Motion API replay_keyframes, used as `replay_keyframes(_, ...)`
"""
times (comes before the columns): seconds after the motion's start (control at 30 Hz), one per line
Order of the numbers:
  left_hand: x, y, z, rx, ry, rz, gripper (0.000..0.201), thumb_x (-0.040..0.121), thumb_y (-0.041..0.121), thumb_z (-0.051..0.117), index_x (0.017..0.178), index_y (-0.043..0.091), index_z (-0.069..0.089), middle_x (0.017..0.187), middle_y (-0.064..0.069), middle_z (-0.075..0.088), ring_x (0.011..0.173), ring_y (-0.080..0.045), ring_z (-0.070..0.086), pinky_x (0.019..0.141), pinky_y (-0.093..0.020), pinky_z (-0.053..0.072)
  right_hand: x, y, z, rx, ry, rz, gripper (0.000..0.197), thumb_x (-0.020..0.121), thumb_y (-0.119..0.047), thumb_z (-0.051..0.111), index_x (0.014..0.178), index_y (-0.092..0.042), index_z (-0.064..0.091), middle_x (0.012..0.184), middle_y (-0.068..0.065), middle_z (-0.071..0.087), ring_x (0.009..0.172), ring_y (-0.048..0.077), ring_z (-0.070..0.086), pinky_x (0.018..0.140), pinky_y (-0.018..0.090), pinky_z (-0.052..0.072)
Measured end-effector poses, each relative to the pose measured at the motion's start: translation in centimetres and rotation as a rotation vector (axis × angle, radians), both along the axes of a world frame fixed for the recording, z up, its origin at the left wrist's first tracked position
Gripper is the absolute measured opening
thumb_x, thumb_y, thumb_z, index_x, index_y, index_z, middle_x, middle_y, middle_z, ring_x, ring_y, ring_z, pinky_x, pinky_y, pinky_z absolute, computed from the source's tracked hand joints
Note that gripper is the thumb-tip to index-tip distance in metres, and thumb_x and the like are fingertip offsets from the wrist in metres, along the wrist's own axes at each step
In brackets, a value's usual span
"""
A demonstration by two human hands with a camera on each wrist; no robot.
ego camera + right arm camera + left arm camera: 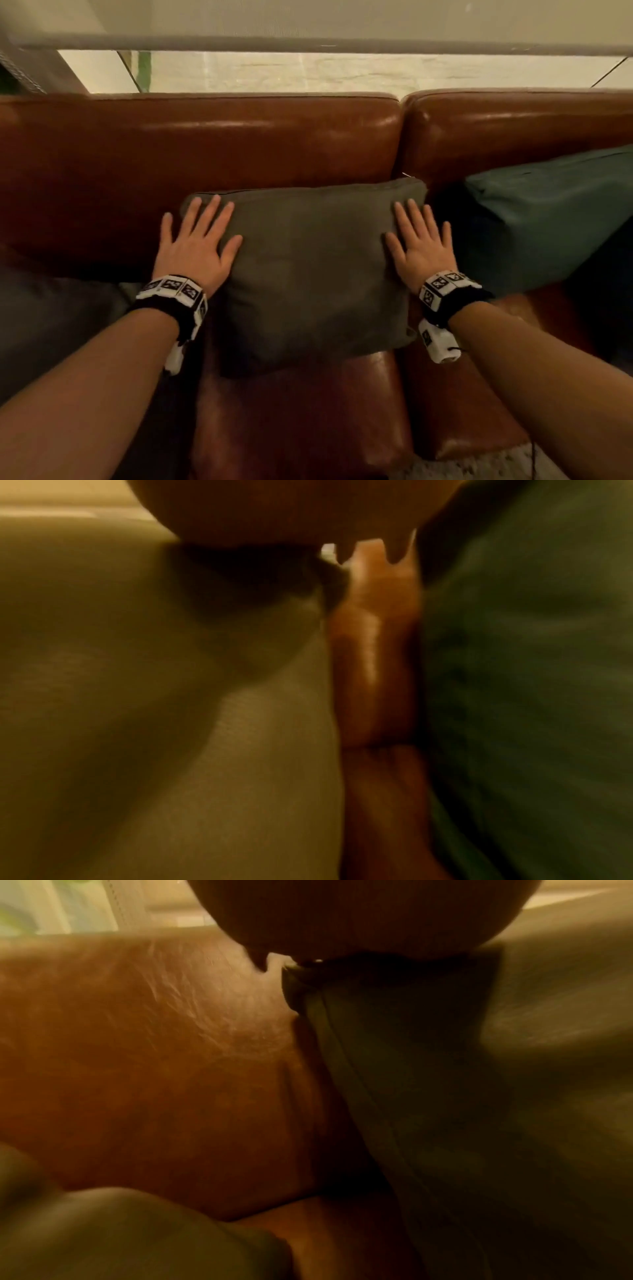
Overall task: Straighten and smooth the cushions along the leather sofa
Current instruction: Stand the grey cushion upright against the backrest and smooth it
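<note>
Three cushions show: one olive (308,274), one teal (548,222), one grey (51,325); two hands.

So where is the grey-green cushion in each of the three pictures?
Head: grey-green cushion in the middle, both hands flat on it.
Left wrist: it fills the right side.
Right wrist: it fills the left side.
Shared landmark: the brown leather sofa behind it.

Olive cushion (308,274) leaning on brown sofa (205,144) backrest.
</note>
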State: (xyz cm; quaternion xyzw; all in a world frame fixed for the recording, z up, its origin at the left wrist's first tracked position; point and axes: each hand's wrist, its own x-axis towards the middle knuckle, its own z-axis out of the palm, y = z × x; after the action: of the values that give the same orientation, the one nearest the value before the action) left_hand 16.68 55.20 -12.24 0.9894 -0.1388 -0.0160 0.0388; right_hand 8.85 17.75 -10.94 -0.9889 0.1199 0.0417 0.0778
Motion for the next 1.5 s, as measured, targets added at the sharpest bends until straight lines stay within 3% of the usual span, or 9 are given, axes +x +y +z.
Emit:
replay_keyframes(0.23,-3.9,-1.9,0.1,-0.994,0.219,0.869,0.049,0.105,0.032,0.033,0.151,0.016,0.033,0.157,-0.009,0.035,0.144,-0.024,0.033,0.112,-0.025,0.026,-4.5,1.0,-2.6,0.797,-0.086,-0.689,0.046,0.097,-0.050,0.046,0.133,-0.025,0.061,0.135,0.002,0.061,0.126,0.023,0.054,0.110,0.038,0.040)
replay_keyframes(0.33,-4.4,-2.3,-0.4,-1.094,0.275,0.988,0.035,0.099,0.026,0.052,0.129,0.010,0.063,0.123,-0.002,0.063,0.113,-0.015,0.056,0.086,-0.015,0.038,-3.7,1.6,-2.4,0.871,-0.103,-0.842,0.037,0.087,-0.049,0.064,0.118,-0.031,0.070,0.119,-0.003,0.069,0.111,0.019,0.062,0.101,0.041,0.049)
replay_keyframes(0.6,-3.1,-0.1,-1.3,-1.234,0.234,1.261,0.027,0.084,0.029,0.072,0.110,0.020,0.074,0.103,-0.006,0.074,0.096,-0.023,0.069,0.096,-0.038,0.053,-3.3,1.5,-0.4,0.876,-0.252,-1.042,0.026,0.083,-0.038,0.074,0.107,-0.028,0.075,0.106,-0.003,0.070,0.103,0.017,0.062,0.098,0.033,0.048)
replay_keyframes(0.77,-2.8,-0.9,-0.6,-1.000,0.043,1.149,0.031,0.093,0.017,0.056,0.123,0.012,0.066,0.130,-0.012,0.061,0.121,-0.030,0.057,0.104,-0.032,0.042,-2.5,2.3,0.7,0.711,-0.365,-0.797,0.040,0.092,-0.026,0.065,0.132,-0.025,0.060,0.132,0.003,0.061,0.122,0.019,0.056,0.106,0.031,0.041)
replay_keyframes(0.9,-3.3,-5.8,2.5,-0.566,-0.302,0.389,0.051,0.093,0.029,0.044,0.143,0.018,0.043,0.156,-0.012,0.032,0.146,-0.035,0.025,0.120,-0.043,0.014,0.2,6.9,3.2,0.380,-0.485,-0.033,0.051,0.097,-0.027,0.051,0.147,-0.026,0.042,0.157,-0.001,0.034,0.147,0.018,0.022,0.121,0.039,0.016)
replay_keyframes(1.03,-1.8,-8.3,1.8,-0.076,-0.071,-0.064,0.059,0.097,0.053,0.018,0.154,0.037,0.017,0.164,0.008,0.015,0.152,-0.026,0.010,0.122,-0.053,0.005,4.7,10.4,2.8,0.029,-0.029,0.468,0.056,0.101,-0.052,0.024,0.155,-0.038,0.015,0.164,-0.009,0.011,0.152,0.017,0.000,0.122,0.046,-0.005)
replay_keyframes(1.23,1.4,0.4,1.6,-0.009,0.052,0.150,0.059,0.098,0.055,0.012,0.154,0.035,0.017,0.165,0.004,0.014,0.152,-0.026,0.006,0.121,-0.044,0.004,6.7,0.4,2.7,-0.015,0.171,0.097,0.058,0.100,-0.055,0.010,0.155,-0.038,0.016,0.164,-0.016,0.007,0.151,0.008,0.000,0.120,0.047,-0.008)
replay_keyframes(1.4,0.9,3.3,1.1,-0.600,0.181,0.782,0.046,0.103,0.030,0.033,0.148,0.019,0.037,0.154,-0.017,0.036,0.141,-0.036,0.035,0.116,-0.042,0.027,3.8,-0.5,3.6,0.621,-0.291,-0.504,0.043,0.105,-0.030,0.033,0.145,-0.021,0.045,0.150,0.002,0.044,0.137,0.019,0.041,0.107,0.026,0.028)
replay_keyframes(1.5,0.3,2.9,-0.2,-0.866,0.436,0.761,0.045,0.088,0.049,0.052,0.132,0.038,0.054,0.137,-0.007,0.059,0.123,-0.031,0.057,0.106,-0.049,0.044,2.0,0.0,2.8,0.934,-0.034,-0.773,0.041,0.103,-0.035,0.042,0.142,-0.026,0.049,0.143,0.004,0.052,0.127,0.025,0.051,0.102,0.037,0.040)
